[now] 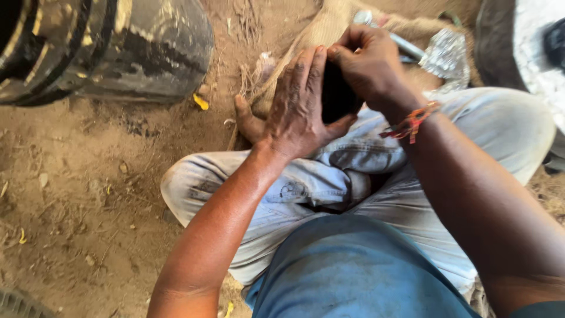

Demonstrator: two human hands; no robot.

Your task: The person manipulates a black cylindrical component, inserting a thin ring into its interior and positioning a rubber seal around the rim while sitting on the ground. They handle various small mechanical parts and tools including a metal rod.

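Left hand point(297, 109) cups a small black object point(336, 94) over the lap, fingers together behind it as a backing, while the right hand point(368, 65) curls its fingertips onto its top edge (steadying it, seemingly), metal tool point(406, 45) lying on sacking point(329, 26) beyond.

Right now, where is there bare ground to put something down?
The dirt ground left of the bent knee, below the black tyre, lies bare. It is crowded ahead: both hands, left and right, hold a dark object over sacking and a metal tool.
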